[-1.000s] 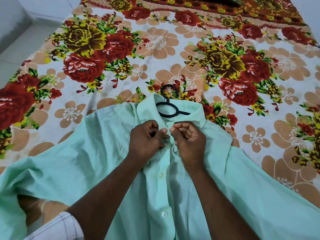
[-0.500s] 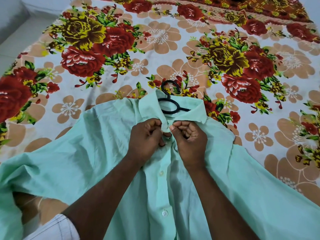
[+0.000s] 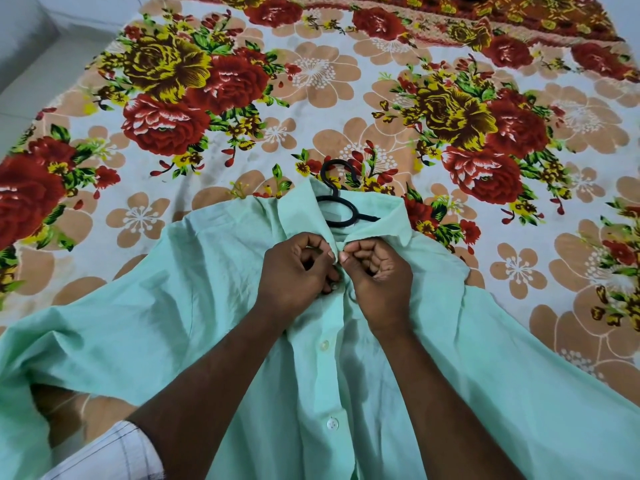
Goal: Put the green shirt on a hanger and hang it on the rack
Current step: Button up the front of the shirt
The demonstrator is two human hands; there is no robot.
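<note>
The green shirt [image 3: 180, 317] lies spread front-up on the bed, collar away from me. A black hanger [image 3: 337, 206] sits inside it; only its hook and neck loop show out of the collar, the arms are hidden under the cloth. My left hand [image 3: 294, 271] and my right hand [image 3: 377, 268] meet just below the collar, each pinching one edge of the shirt's front at the top button. Two white buttons show lower down the placket.
The bed is covered by a floral sheet [image 3: 311, 91] with red and yellow roses. White floor [image 3: 38, 71] runs along the bed's left side. A striped white sleeve [image 3: 114, 455] shows at the bottom left. No rack is in view.
Both hands stay pinched at the top of the placket with small finger shifts. The collar and hanger hook sit slightly nearer to me in the view.
</note>
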